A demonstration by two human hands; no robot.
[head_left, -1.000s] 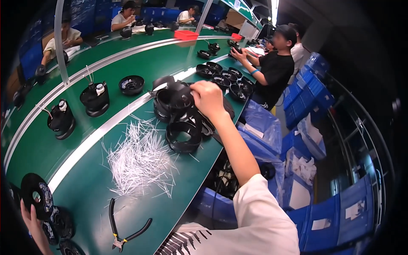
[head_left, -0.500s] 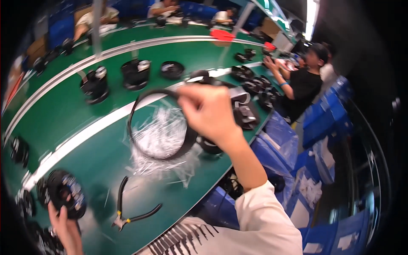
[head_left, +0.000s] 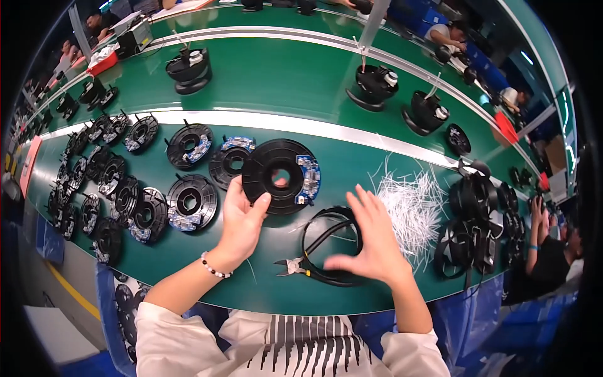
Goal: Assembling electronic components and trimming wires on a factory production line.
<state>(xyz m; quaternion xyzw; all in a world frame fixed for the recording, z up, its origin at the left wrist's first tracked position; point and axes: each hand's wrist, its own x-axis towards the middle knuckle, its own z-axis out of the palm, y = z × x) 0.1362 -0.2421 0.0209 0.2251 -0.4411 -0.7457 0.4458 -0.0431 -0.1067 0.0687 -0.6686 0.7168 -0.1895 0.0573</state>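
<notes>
My left hand (head_left: 242, 217) grips a black round plastic disc (head_left: 260, 182) by its lower left edge, raised above the green bench. A hole runs through the disc's middle, and a curved blue circuit board (head_left: 309, 179) sits along its right side. To the right, my right hand (head_left: 377, 242) has its fingers spread and holds nothing. Beneath and beside it, a thin black ring (head_left: 326, 212) lies on the bench, overlapping the dark handles of a pair of cutters (head_left: 291, 267). The cutters' jaws point left.
Many similar discs (head_left: 191, 201) cover the bench's left side. White strips (head_left: 408, 210) lie heaped right of my right hand, with black ring-shaped housings (head_left: 471, 195) beyond. Black units (head_left: 188, 69) stand on the strip across the white rail (head_left: 282, 122). Another person (head_left: 553, 251) sits at far right.
My view has swung left. My right hand has come down and let go of the black ring, now lying over the cutters. My left hand has lifted the disc in front of me.
</notes>
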